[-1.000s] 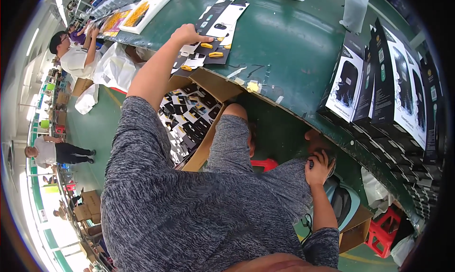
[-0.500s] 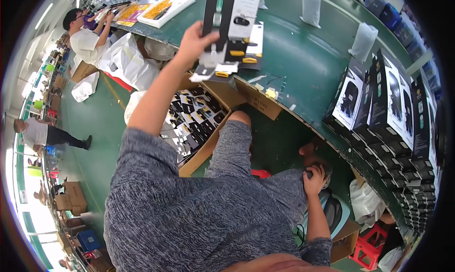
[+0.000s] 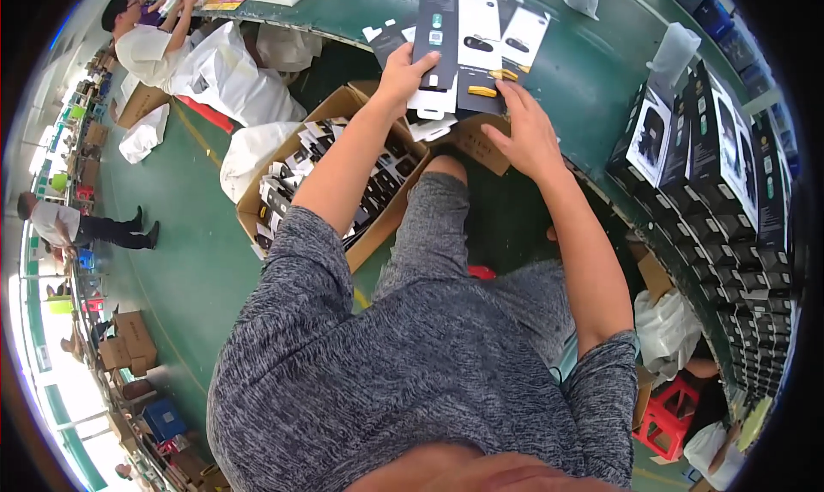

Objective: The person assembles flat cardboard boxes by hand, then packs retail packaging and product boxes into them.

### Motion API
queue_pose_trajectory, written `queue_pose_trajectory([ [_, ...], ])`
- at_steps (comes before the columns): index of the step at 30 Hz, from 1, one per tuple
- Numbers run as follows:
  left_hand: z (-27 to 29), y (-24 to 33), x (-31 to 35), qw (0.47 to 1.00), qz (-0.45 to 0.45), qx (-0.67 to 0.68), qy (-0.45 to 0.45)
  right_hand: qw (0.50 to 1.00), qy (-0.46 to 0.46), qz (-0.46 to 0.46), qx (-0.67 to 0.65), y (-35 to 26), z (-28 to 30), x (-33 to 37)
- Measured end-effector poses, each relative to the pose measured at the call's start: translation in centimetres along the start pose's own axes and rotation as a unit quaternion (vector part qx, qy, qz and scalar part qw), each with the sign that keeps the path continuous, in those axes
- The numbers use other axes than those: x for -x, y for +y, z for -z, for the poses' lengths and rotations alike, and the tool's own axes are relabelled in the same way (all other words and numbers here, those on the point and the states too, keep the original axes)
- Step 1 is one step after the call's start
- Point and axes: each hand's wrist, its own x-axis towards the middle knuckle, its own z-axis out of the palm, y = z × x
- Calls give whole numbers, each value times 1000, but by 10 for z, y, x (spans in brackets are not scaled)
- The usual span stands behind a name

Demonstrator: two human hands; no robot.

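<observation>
Along the near table edge, my left hand (image 3: pixel 402 78) grips the left edge of a flat, unfolded packaging carton (image 3: pixel 478 50), thumb on its black panel. The carton is black and white with a yellow mark and a dark oval device printed on it. My right hand (image 3: pixel 530 133) is open at the carton's lower right corner, fingertips touching it and thumb spread away. More flat cartons (image 3: pixel 524 36) lie fanned beneath and beside it, their white flaps sticking out over the edge.
An open cardboard box (image 3: pixel 365 250) full of flat cartons stands by my left leg. Stacked finished boxes (image 3: pixel 712 162) line the right side of the green table (image 3: pixel 577 97), near translucent white sleeves (image 3: pixel 674 50). White bags (image 3: pixel 232 76) lie left; a co-worker (image 3: pixel 146 50) sits beyond.
My right hand has come up from my knee to the carton. My left hand has brought the carton lower and nearer, flat onto the others, and moved slightly right.
</observation>
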Motion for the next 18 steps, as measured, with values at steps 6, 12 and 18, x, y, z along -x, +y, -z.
queue_pose_trajectory([
  [6,47,23,-1,983,-25,183,-4,998,-40,-56,-3,18,-10,-1],
  [12,89,0,15,971,-54,185,140,996,61,-51,27,32,-15,-31],
  [18,51,-11,-31,957,22,256,135,991,-65,-96,73,58,-13,-37],
])
